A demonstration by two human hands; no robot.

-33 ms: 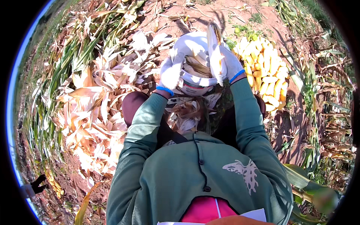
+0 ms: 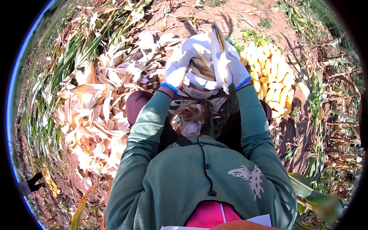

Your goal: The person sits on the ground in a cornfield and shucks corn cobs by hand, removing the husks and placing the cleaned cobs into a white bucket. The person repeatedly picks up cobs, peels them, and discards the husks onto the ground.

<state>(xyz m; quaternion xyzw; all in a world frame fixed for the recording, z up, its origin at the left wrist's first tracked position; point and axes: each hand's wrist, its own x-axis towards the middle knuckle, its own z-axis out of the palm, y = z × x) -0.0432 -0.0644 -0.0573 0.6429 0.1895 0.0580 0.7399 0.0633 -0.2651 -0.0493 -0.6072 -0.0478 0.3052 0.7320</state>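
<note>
My right hand (image 2: 237, 68), in a white glove with a blue cuff, grips an ear of corn (image 2: 219, 42) held tip up. Pale husk wraps most of the ear, parted near the top so that a strip of kernels shows. Over the left side of a white bucket (image 2: 200, 92) is my left hand (image 2: 176, 69), gloved the same way. Its fingers blend into the white around them, so their grip is unclear. Dry husks (image 2: 201, 69) lie inside the bucket, which stands between my knees.
To the left spreads a large heap of pale husks (image 2: 101, 103), with cut stalks (image 2: 82, 50) beyond it. Husked yellow ears (image 2: 274, 74) are piled on the right. More husks (image 2: 188, 118) lie before me. At the far lower left, a dark shape (image 2: 34, 182) shows near some yellow ears (image 2: 51, 184).
The ear's tip has shifted slightly left, and more of its kernels show between the husk leaves. Both hands remain close to the bucket.
</note>
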